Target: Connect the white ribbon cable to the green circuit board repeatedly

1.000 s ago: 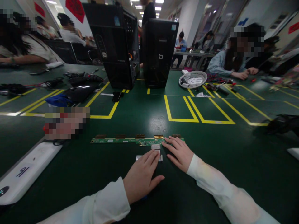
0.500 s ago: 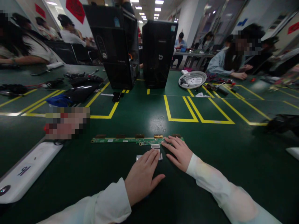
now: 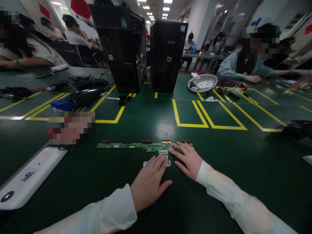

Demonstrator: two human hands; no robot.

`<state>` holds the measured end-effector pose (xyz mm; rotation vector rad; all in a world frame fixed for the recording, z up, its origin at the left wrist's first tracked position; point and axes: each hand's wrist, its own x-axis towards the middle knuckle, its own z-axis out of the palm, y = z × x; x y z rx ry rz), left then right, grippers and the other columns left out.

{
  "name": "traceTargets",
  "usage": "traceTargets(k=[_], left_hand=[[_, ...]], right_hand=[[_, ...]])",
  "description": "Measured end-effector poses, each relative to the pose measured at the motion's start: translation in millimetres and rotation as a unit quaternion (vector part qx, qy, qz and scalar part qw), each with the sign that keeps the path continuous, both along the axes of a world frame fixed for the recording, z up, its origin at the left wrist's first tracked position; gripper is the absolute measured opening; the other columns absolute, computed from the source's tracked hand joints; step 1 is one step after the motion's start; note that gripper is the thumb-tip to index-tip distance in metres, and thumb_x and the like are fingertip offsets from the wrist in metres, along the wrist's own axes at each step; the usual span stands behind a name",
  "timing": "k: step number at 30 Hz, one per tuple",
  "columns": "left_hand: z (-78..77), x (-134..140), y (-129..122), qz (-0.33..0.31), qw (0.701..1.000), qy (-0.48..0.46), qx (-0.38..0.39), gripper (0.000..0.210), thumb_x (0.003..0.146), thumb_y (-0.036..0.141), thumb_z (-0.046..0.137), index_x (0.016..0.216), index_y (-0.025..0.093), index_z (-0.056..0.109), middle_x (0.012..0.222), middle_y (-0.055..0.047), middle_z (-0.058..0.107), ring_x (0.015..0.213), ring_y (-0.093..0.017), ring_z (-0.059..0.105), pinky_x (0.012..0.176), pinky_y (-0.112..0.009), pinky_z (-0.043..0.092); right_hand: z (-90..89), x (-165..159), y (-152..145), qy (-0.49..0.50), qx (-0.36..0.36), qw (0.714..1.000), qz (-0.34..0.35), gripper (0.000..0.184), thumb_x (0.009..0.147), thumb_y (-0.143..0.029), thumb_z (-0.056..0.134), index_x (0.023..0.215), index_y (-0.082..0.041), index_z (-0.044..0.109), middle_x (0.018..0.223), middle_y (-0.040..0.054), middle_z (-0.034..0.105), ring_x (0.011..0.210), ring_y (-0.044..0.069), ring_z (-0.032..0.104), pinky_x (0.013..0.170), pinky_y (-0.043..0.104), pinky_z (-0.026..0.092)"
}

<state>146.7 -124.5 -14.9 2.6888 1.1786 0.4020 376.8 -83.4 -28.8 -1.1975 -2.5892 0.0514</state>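
Observation:
A long, narrow green circuit board (image 3: 122,146) lies across the table in front of me, with several brown-gold flex tabs along its far edge. My right hand (image 3: 187,159) rests flat with fingers spread, its fingertips on the board's right part. Just in front of the board's white connector (image 3: 163,152), my left hand (image 3: 149,182) lies flat, thumb apart, over a pale flat piece like a ribbon cable (image 3: 169,163). That piece is mostly covered by my left fingers. Under my left palm a bit of something blue shows, too small to name.
Two black computer towers (image 3: 117,58) stand at the back. A white basket (image 3: 202,83) with small things sits to their right. At left lie a long white device (image 3: 31,177), a blue cloth-like item (image 3: 63,104) and dark cables (image 3: 17,92). Yellow tape marks the table; other people sit around.
The whole view has shifted slightly. Both hands keep their places on the board and the pale piece. At the right, a seated person's arm now reaches out further.

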Motion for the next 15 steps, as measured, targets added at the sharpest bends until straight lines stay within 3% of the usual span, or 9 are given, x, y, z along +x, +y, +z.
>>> traceTargets(k=[15], left_hand=[[13.8,-19.8,25.3,-0.08,0.996,0.02,-0.041,0.053,0.095,0.045,0.038,0.141,0.02,0.037,0.141,-0.008,0.047,0.127,-0.023,0.046,0.105,-0.039,0.038]], right_hand=[[6.1,1.7,1.3,-0.017,-0.02,1.0,0.005,0.047,0.092,-0.034,0.045,0.138,-0.023,0.048,0.142,0.0108,0.045,0.134,0.028,0.034,0.108,0.052,0.032]])
